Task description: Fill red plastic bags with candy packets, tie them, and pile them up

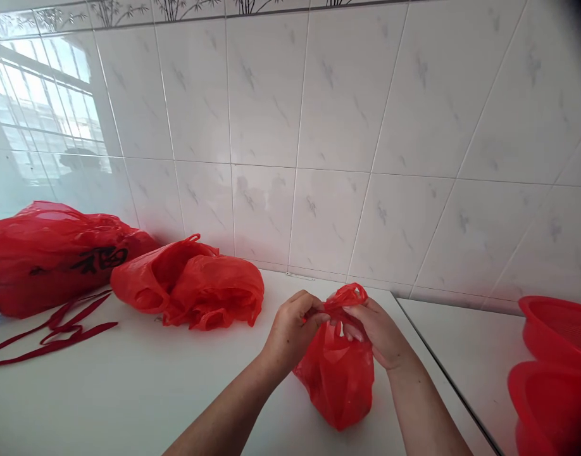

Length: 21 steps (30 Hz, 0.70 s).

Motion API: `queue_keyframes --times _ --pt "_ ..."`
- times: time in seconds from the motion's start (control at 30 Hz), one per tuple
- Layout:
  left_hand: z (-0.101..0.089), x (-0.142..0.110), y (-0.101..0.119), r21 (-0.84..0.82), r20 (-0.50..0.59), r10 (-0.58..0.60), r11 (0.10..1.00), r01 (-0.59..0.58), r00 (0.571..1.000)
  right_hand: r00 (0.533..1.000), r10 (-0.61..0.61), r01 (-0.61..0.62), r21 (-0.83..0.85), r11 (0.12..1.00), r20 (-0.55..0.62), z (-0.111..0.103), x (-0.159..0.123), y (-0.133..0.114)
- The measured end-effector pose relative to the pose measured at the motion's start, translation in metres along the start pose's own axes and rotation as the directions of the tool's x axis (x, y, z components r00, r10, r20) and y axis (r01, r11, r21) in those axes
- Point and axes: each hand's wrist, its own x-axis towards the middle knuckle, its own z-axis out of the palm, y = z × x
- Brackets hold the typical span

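A small red plastic bag is on the white tabletop in front of me, its top gathered and twisted between my hands. My left hand pinches the gathered neck from the left, thumb against fingers. From the right, my right hand holds the same neck, with the bag's handle loop sticking up above its fingers. The body of the bag hangs below and bulges a little; its contents are hidden by the red plastic.
A crumpled red plastic bag lies near the wall, left of my hands. Farther left sits a large full red bag with black lettering, red straps trailing. Two red plastic baskets stand at the right. A tiled wall closes the back.
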Motion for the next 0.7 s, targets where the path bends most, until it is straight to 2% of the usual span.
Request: queue_keyframes --times 0.13,0.2,0.3,0.37,0.4,0.47,0.57,0.63,0.7 --pt "0.0 0.0 -0.002 -0.095 -0.029 -0.059 0.994 0.056 0.998 0.994 -0.016 0.02 -0.038 0.999 0.104 -0.004 -0.005 -0.003" --pt "0.001 0.0 -0.002 -0.205 0.024 -0.121 0.971 0.123 0.992 0.991 -0.032 0.035 -0.023 0.999 0.129 -0.003 -0.007 -0.004" --pt "0.002 0.0 -0.003 -0.325 0.162 -0.223 0.908 0.265 0.961 0.993 -0.012 0.026 -0.113 0.993 0.121 -0.001 -0.01 -0.007" --pt "0.003 0.0 -0.004 -0.32 0.163 -0.26 0.898 0.3 0.952 0.993 0.03 -0.006 -0.197 0.98 0.118 0.003 -0.01 -0.009" --pt "0.003 -0.001 -0.004 -0.315 0.147 -0.269 0.899 0.303 0.952 0.995 0.039 -0.017 -0.24 0.971 0.09 0.005 -0.01 -0.009" --pt "0.003 -0.002 -0.003 -0.323 0.129 -0.276 0.896 0.304 0.952 0.999 0.011 -0.027 -0.353 0.935 -0.048 0.009 -0.006 -0.005" --pt "0.002 -0.003 -0.002 -0.322 0.131 -0.277 0.897 0.305 0.952 0.963 -0.099 -0.059 -0.552 0.832 -0.252 0.011 0.003 0.007" --pt "0.002 -0.004 -0.002 -0.303 0.124 -0.273 0.905 0.299 0.954 0.95 -0.126 -0.07 -0.587 0.807 -0.286 0.01 0.008 0.013" --pt "0.002 -0.004 -0.003 -0.285 0.11 -0.272 0.913 0.292 0.956 0.962 -0.092 -0.059 -0.522 0.851 -0.259 0.009 0.008 0.014"
